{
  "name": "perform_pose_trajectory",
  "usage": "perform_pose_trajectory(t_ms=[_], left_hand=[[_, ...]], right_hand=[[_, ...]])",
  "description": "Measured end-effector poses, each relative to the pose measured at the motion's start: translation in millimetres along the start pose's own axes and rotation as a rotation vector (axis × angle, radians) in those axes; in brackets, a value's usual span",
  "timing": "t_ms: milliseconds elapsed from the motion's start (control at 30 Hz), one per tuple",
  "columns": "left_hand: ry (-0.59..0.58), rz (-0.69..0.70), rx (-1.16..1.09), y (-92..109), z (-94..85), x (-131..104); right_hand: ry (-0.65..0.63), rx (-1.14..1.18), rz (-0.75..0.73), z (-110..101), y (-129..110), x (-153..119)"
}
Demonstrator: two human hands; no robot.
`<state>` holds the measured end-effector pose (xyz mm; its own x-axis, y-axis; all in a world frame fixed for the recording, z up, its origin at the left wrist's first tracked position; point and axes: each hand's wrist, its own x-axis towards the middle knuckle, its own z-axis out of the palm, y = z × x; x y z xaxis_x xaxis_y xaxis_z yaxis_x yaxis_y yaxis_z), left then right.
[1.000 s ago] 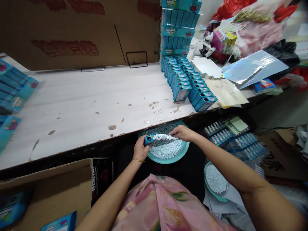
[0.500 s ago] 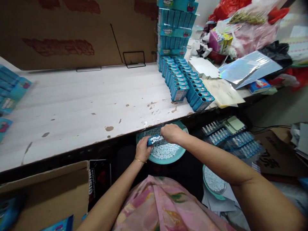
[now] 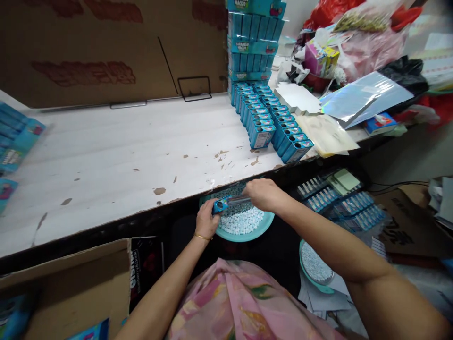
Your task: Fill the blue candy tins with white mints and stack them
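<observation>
My left hand point(image 3: 206, 220) is closed around a small blue candy box point(image 3: 221, 205), held tilted over the near left part of a turquoise bowl point(image 3: 244, 237). My right hand point(image 3: 264, 194) grips one end of a narrow, shiny scoop point(image 3: 239, 200), clear or metallic. The other end of this scoop meets the opening of the box. No candies show along the scoop. Below both hands, small white candies point(image 3: 242, 221) fill the bowl.
Rows of blue boxes point(image 3: 262, 134) stand on the white table point(image 3: 106, 160), with stacked display packs point(image 3: 251, 47) behind. A second bowl of candies point(image 3: 316, 262) is low at right. An open carton point(image 3: 88, 278) lies at left. Bags and sheets point(image 3: 368, 99) crowd the right end.
White candies that lay along the scoop half a second ago no longer show there. My right hand has moved slightly right and up; my left hand has shifted a little left with the box.
</observation>
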<state>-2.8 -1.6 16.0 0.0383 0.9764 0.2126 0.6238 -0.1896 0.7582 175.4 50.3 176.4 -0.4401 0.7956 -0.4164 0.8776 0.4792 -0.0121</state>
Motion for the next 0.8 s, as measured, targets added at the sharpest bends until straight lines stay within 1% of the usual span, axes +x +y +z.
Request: perform_pose_trajectory(t_ms=[33, 100, 167, 200, 233, 300, 333, 400, 500, 600, 633, 700, 800], left_hand=[[0.006, 0.022, 0.033, 1.0, -3.7, -2.1], [0.005, 0.078, 0.104, 2.6, -12.8, -7.6], [0.015, 0.136, 0.166, 3.3, -22.0, -13.6], [0.035, 0.155, 0.184, 3.4, -26.0, -16.1], [0.065, 0.164, 0.191, 3.3, -29.5, -18.2], [0.125, 0.156, 0.183, 2.6, -34.8, -20.5], [0.157, 0.141, 0.172, 2.4, -36.8, -20.9], [0.205, 0.115, 0.143, 2.9, -40.5, -20.4], [0.196, 0.060, 0.016, 6.3, -45.0, -18.8], [0.163, -0.086, -0.221, 9.9, -44.0, -17.1], [0.173, -0.151, -0.293, 10.1, -41.3, -16.7], [0.203, -0.259, -0.416, 8.4, -31.6, -16.0], [0.195, -0.342, -0.565, 4.4, -10.8, -15.4]], right_hand=[[-0.004, 0.030, 0.021, 5.6, 10.8, -2.7], [-0.007, 0.110, 0.064, 24.5, 32.6, -4.0], [-0.017, 0.189, 0.108, 51.8, 47.5, 1.0], [-0.030, 0.216, 0.129, 67.0, 50.5, 5.1], [-0.036, 0.230, 0.148, 82.1, 50.3, 9.9], [-0.024, 0.218, 0.173, 108.7, 41.7, 19.5], [-0.005, 0.192, 0.178, 119.0, 34.9, 23.6], [0.043, 0.118, 0.177, 132.6, 21.1, 29.6], [0.129, 0.038, 0.142, 138.4, 11.5, 33.8], [0.238, 0.107, 0.185, 135.4, 17.2, 35.1], [0.255, 0.156, 0.208, 134.0, 20.3, 35.1], [0.249, 0.243, 0.230, 132.0, 24.2, 34.4], [0.191, 0.247, 0.234, 132.9, 21.0, 31.2]])
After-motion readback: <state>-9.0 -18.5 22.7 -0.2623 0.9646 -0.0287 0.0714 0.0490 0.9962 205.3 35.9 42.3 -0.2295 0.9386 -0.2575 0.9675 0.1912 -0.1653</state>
